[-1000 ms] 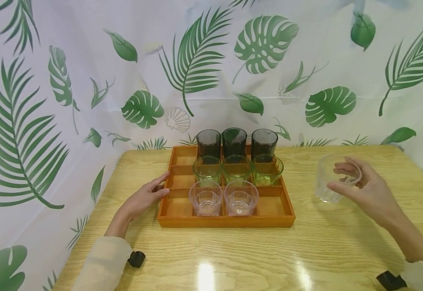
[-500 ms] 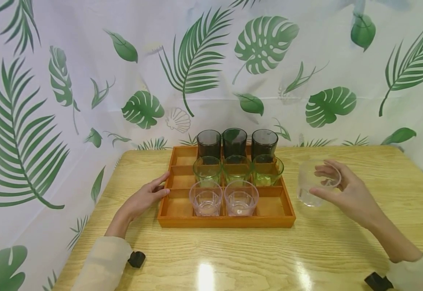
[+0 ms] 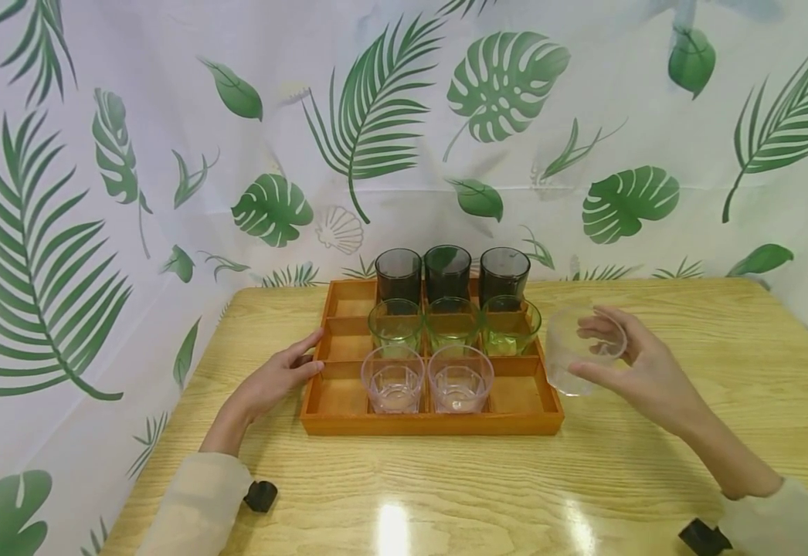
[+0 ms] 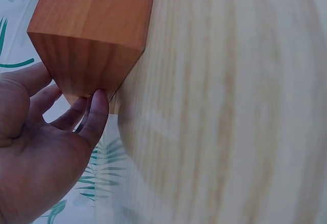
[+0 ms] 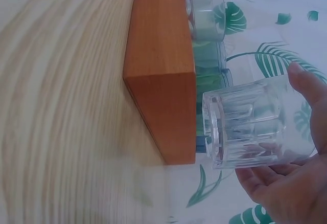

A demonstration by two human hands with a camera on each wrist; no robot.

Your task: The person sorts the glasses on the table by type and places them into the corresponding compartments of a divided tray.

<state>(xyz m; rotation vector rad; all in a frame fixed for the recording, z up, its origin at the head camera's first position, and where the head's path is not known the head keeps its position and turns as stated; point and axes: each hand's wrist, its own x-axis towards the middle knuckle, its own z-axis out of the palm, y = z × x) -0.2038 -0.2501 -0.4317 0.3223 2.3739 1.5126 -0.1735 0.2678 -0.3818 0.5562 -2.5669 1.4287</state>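
Observation:
My right hand [image 3: 654, 382] grips a clear cup [image 3: 571, 351] by its sides, thumb on one side and fingers on the other. The cup is raised just off the right end of an orange-brown wooden divided tray [image 3: 432, 424]. In the right wrist view the cup's [image 5: 250, 124] faceted base faces the tray corner [image 5: 161, 75]. My left hand [image 3: 272, 384] rests its fingertips against the tray's left side; in the left wrist view the fingers [image 4: 97, 116] touch the outer wall, extended. Two clear cups [image 3: 393, 382] stand upright in the tray's front row.
Three green-tinted cups [image 3: 449, 324] fill part of the middle row, and three dark cups [image 3: 448, 270] stand in the back row. Behind the wooden table [image 3: 473, 486] hangs a leaf-patterned cloth [image 3: 390, 201].
My right hand has carried the clear cup leftward, from over the table at the right to beside the tray's right end. The left hand and the tray have stayed in place.

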